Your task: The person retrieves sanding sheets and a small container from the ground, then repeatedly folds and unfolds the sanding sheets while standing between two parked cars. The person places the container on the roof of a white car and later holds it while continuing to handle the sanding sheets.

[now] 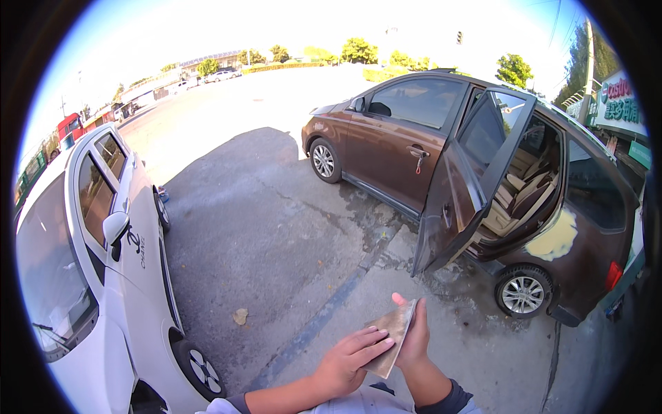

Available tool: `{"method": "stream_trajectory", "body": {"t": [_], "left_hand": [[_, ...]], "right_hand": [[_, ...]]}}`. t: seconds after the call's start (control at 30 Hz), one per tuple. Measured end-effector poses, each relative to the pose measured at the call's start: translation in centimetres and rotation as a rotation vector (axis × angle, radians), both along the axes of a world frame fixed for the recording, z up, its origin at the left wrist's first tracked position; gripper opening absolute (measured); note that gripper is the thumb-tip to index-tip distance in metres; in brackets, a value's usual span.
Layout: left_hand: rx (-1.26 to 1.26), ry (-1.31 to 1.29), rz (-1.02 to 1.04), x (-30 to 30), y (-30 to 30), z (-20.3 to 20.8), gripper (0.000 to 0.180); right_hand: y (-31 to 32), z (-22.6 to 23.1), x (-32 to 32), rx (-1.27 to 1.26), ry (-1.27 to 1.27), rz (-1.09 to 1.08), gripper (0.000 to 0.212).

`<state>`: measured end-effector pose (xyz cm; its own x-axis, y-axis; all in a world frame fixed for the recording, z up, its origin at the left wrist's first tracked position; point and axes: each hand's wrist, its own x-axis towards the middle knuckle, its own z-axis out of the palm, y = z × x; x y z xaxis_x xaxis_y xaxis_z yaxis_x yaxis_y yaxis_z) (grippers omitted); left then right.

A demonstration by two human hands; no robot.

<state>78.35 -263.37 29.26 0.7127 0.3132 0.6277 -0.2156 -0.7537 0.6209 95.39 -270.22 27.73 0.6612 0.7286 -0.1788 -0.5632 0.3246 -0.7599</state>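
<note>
A flat, thin, brownish-grey rectangular sheet [393, 327] is tilted up in front of me, between my hands at the bottom middle. My right hand [416, 339] grips it along its right side and from behind, with one fingertip showing past the upper edge. Across its front face lies my left hand [352, 359], fingers stretched out and flat, coming from the left. The left thumb is hidden. Beyond my hands stands a brown car [393, 152] with its rear door [455, 200] swung wide. A pale yellow patch [554, 236] covers the bodywork above its rear wheel [523, 292].
Close on the left is a white car [117, 276] with its mirror [116, 227] sticking out. Keys [419, 163] hang at the brown car's front door handle. A dry leaf [240, 316] lies on the pavement [276, 228]. A signboard [623, 103] stands at the far right.
</note>
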Motion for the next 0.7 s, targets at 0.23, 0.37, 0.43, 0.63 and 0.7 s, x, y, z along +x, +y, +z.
{"method": "stream_trajectory", "body": {"t": [0.23,0.37,0.43,0.63,0.7], "left_hand": [[-0.006,-0.022,0.020,0.1,0.3,-0.1,0.075],[-0.023,-0.055,0.087,0.0,0.5,-0.2,0.076],[-0.007,-0.046,0.097,-0.1,0.6,-0.1,0.075],[0.037,-0.007,0.111,-0.5,0.4,0.3,0.068],[0.026,-0.026,0.123,-0.5,0.3,0.4,0.068]], "right_hand": [[-0.2,0.3,-0.3,-0.053,-0.285,0.064,0.063],[-0.4,0.0,0.3,-0.114,-0.380,0.148,0.059],[-0.4,0.2,0.7,-0.126,-0.364,0.122,0.057],[-0.4,1.3,1.0,-0.002,-0.461,0.238,0.058],[-0.4,1.3,0.6,0.010,-0.430,0.253,0.057]]}}
